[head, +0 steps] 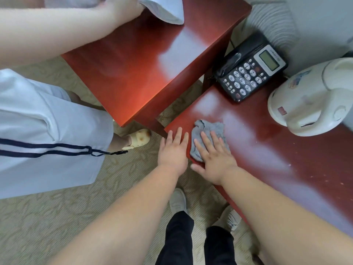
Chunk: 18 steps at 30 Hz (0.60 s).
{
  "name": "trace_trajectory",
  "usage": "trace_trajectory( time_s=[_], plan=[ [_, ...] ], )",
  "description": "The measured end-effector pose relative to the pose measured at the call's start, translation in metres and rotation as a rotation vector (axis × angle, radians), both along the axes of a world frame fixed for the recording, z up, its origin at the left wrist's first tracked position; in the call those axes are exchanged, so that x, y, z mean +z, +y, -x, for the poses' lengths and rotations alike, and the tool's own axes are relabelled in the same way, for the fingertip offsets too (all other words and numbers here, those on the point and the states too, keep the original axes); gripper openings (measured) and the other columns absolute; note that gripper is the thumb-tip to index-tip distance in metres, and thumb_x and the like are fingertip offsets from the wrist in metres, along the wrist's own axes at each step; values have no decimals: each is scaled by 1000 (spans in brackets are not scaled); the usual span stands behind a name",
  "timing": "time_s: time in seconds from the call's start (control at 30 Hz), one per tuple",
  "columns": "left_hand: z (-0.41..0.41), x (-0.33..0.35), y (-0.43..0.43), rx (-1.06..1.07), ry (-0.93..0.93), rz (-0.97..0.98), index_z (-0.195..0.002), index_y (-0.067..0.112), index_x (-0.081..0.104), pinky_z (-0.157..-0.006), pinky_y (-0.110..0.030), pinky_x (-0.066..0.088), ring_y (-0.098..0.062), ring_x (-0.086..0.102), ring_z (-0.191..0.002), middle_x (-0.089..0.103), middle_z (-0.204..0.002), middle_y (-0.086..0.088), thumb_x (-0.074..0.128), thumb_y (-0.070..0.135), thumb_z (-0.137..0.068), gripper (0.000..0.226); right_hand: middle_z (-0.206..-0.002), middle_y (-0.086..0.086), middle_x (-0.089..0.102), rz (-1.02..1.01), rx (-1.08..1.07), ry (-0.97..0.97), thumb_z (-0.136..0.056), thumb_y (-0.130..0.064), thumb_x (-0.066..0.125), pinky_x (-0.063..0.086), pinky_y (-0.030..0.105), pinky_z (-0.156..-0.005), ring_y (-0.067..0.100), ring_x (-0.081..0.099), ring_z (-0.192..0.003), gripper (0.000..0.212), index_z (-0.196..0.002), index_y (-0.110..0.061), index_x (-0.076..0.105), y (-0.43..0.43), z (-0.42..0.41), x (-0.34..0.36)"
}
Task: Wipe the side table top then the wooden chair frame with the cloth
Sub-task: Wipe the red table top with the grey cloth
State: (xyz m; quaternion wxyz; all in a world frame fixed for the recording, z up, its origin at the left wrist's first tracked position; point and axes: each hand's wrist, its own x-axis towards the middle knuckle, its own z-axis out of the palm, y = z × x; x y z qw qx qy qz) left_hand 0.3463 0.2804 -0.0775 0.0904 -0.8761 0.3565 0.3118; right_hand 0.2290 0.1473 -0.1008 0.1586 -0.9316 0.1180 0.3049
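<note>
I stand in what looks like a hotel guest room, or lodging much like one. Underfoot lies beige patterned carpet (57,217), and the wall (271,18) is pale and textured. The furniture is glossy red-brown wood: a low side table (267,150) with a matching wooden piece (143,64) just beside it. On the side table sit a black corded telephone (248,69) with a small display and a white electric kettle (309,100). Another person in white shorts (47,131) handles white linen (162,8) nearby.

glossy red-brown side table top (282,159), crumpled grey cloth (211,130) near its left corner, black desk telephone (248,73) at the far end, white kettle (309,98) beside it
</note>
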Motion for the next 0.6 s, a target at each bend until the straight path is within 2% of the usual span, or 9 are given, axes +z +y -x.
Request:
trace_trajectory(
  time_s=[0.2,0.3,0.43,0.6],
  plan=[
    [-7,-4,-2,-14,-14,10,-168,26,15,-128,-59,12,-35,7,-162,2,-177,-2,45,62,-96,87,-168,-3,-29,10,-100,-63,-100,-71,12,-15,48,-126,27,-34,-152,79,-163,-33,-15,-51,-80,-12],
    [-8,-3,-7,-30,-30,-34,-168,26,13,-128,-59,14,-35,7,-161,2,-177,-3,46,77,-93,96,-169,-3,-27,-4,-129,-78,-101,-67,10,-13,48,-127,28,-33,-153,73,-163,-35,-13,-53,-88,-14],
    [-4,2,-13,-15,-25,-69,-168,23,12,-125,-61,21,-36,5,-161,0,-177,-5,52,75,-93,100,-169,-3,-26,-46,-83,-126,-97,-67,-1,-22,44,-123,23,-39,-149,73,-162,-36,-12,-26,-30,-10],
    [-4,1,-13,-4,-8,-74,-168,23,9,-121,-60,32,-35,2,-162,-3,-177,-4,54,70,-95,98,-166,-9,-29,-65,-8,-59,-90,-68,-12,-26,40,-120,20,-45,-145,75,-159,-39,-16,-16,21,1]
  ],
)
